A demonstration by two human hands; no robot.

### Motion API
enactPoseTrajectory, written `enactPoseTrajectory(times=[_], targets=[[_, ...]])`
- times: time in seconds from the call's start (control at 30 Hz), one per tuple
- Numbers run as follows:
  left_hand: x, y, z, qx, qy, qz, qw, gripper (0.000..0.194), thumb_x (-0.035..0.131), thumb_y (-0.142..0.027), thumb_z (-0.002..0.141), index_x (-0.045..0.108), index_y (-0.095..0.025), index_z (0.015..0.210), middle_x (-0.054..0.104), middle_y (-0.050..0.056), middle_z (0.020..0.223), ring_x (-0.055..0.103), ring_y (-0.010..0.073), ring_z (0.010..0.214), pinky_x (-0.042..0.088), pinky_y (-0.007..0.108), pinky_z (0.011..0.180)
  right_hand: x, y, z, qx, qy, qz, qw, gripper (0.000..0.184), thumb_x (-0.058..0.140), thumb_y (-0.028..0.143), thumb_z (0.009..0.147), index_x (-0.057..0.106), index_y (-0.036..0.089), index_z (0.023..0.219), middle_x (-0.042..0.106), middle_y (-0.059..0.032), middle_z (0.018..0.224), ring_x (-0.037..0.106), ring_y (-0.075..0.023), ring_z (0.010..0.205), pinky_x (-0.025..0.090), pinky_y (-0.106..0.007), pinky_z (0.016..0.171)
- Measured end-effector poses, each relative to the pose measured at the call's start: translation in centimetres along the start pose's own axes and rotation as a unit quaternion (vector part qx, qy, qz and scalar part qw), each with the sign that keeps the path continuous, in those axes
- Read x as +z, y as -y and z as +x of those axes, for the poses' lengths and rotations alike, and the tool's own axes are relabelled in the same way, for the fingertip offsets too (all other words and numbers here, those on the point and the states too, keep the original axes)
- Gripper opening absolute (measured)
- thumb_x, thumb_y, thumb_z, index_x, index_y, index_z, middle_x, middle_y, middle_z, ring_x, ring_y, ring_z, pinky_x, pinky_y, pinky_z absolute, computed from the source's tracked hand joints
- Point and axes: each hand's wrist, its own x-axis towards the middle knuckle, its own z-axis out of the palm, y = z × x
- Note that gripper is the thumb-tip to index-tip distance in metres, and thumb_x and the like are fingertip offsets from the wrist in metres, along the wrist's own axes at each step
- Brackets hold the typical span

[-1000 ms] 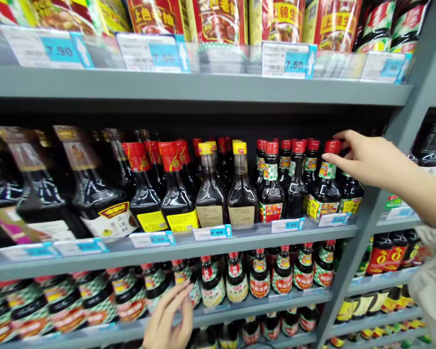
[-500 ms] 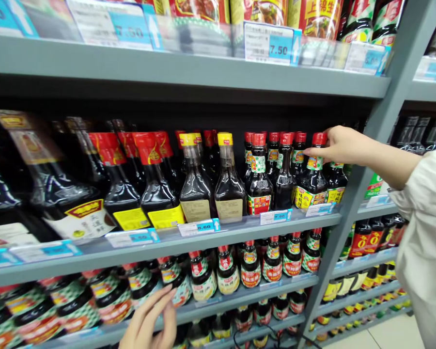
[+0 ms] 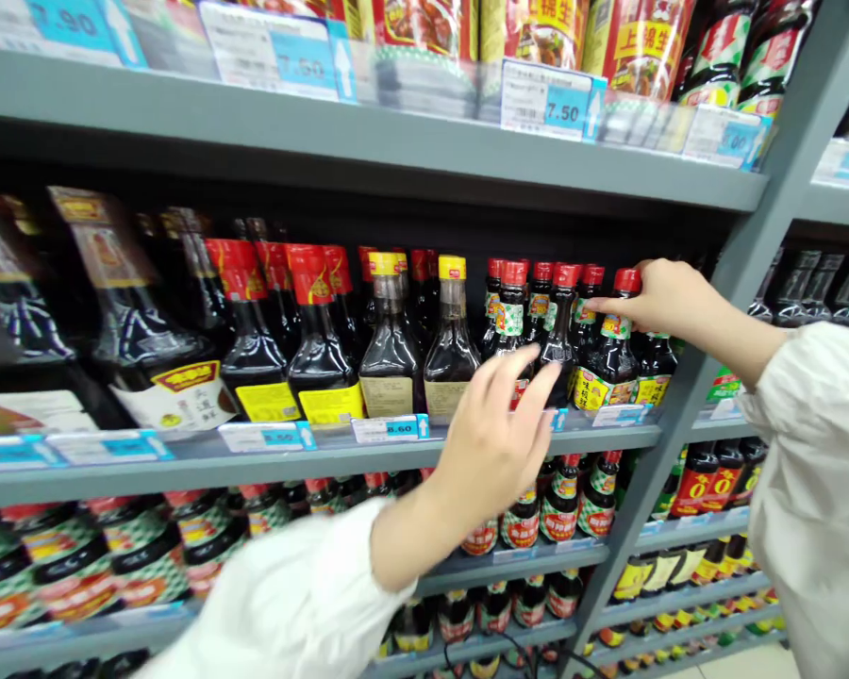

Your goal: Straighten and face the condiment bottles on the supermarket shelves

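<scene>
My right hand [image 3: 672, 300] is closed around the neck of a small soy sauce bottle [image 3: 604, 366], just below its red cap. That bottle has a yellow label and stands upright on the middle shelf. Reaching up in front of the same shelf, my left hand [image 3: 491, 434] holds nothing, its fingers apart. Its fingertips are near a dark bottle [image 3: 557, 325] whose front shows no label, and it partly covers a green-checked bottle [image 3: 513, 316]. Whether the fingers touch either bottle I cannot tell.
Yellow-capped bottles [image 3: 453, 344] and larger red-capped bottles [image 3: 318, 344] line the shelf to the left. A grey shelf post [image 3: 707, 330] rises beside my right hand. The upper shelf [image 3: 396, 141] overhangs the bottles. Price tags [image 3: 391, 428] run along the edge.
My left hand has risen from the lower shelf and moved right, up to the small bottles. My right hand stays at the red-capped bottle's neck. The view has shifted slightly.
</scene>
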Motion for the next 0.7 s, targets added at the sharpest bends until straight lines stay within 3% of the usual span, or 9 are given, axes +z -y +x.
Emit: enactPoseTrajectory(times=[0.07, 0.13, 0.2, 0.27, 0.4, 0.53, 0.7], targets=[[1.7, -0.1, 4.8, -0.011, 0.044, 0.05, 0.998, 0.041, 0.055, -0.016, 0.095, 0.054, -0.004, 0.135, 0.059, 0.022, 0.135, 0.061, 0.032, 0.121, 0.055, 0.045, 0.104, 0.4, 0.1, -0.3, -0.008, -0.047, -0.043, 0.998, 0.055, 0.073, 0.07, 0.08, 0.063, 0.015, 0.085, 0.065, -0.0117, 0.074, 0.066, -0.032, 0.079, 0.053, -0.041, 0.073], [3.2, -0.1, 8.7, -0.092, 0.095, 0.083, 0.988, 0.037, 0.049, -0.02, 0.1, 0.056, -0.005, 0.133, 0.065, 0.021, 0.122, 0.07, 0.0272, 0.103, 0.06, 0.037, 0.087, 0.7, 0.2, -0.6, 0.002, -0.069, -0.062, 0.996, 0.054, 0.071, 0.067, 0.081, 0.066, 0.014, 0.092, 0.067, -0.0159, 0.085, 0.066, -0.0353, 0.086, 0.054, -0.042, 0.074], [4.6, 0.1, 11.6, -0.151, 0.129, 0.099, 0.975, 0.038, 0.051, -0.025, 0.1, 0.058, -0.003, 0.13, 0.069, 0.021, 0.111, 0.073, 0.0277, 0.096, 0.06, 0.034, 0.078, 0.8, 0.3, -0.9, 0.015, -0.076, -0.068, 0.995, 0.052, 0.07, 0.064, 0.082, 0.067, 0.014, 0.095, 0.067, -0.0178, 0.091, 0.066, -0.0363, 0.088, 0.054, -0.042, 0.073], [5.7, 0.4, 13.7, -0.192, 0.171, 0.105, 0.961, 0.034, 0.059, -0.027, 0.097, 0.064, -0.004, 0.12, 0.071, 0.02, 0.104, 0.073, 0.0305, 0.098, 0.06, 0.034, 0.078, 0.9, 0.4, -0.9, 0.017, -0.079, -0.07, 0.994, 0.051, 0.07, 0.062, 0.081, 0.068, 0.014, 0.096, 0.067, -0.018, 0.092, 0.067, -0.0364, 0.088, 0.055, -0.041, 0.072], [6.5, 1.1, 15.8, -0.242, 0.266, 0.082, 0.929, 0.031, 0.067, -0.025, 0.092, 0.07, -0.004, 0.114, 0.072, 0.022, 0.112, 0.071, 0.0341, 0.107, 0.059, 0.038, 0.086, 0.9, 0.1, -0.6, -0.003, -0.083, -0.063, 0.995, 0.05, 0.071, 0.061, 0.08, 0.068, 0.013, 0.095, 0.067, -0.0176, 0.09, 0.067, -0.0361, 0.084, 0.054, -0.04, 0.068], [6.3, 1.2, 16.1, -0.259, 0.285, 0.071, 0.92, 0.042, 0.065, -0.03, 0.094, 0.065, -0.002, 0.125, 0.067, 0.023, 0.126, 0.068, 0.0332, 0.115, 0.057, 0.038, 0.093, 1.0, -0.1, -0.4, -0.014, -0.076, -0.044, 0.996, 0.047, 0.07, 0.058, 0.081, 0.068, 0.013, 0.095, 0.067, -0.0174, 0.091, 0.066, -0.035, 0.084, 0.054, -0.04, 0.068], [6.2, 1.9, 16.1, -0.293, 0.298, 0.038, 0.908, 0.043, 0.066, -0.039, 0.093, 0.064, -0.011, 0.126, 0.069, 0.014, 0.128, 0.066, 0.0254, 0.117, 0.052, 0.028, 0.096, 0.9, -0.6, -0.4, -0.03, -0.081, -0.027, 0.996, 0.044, 0.071, 0.056, 0.08, 0.066, 0.014, 0.092, 0.066, -0.0166, 0.087, 0.066, -0.0351, 0.085, 0.054, -0.041, 0.07]])
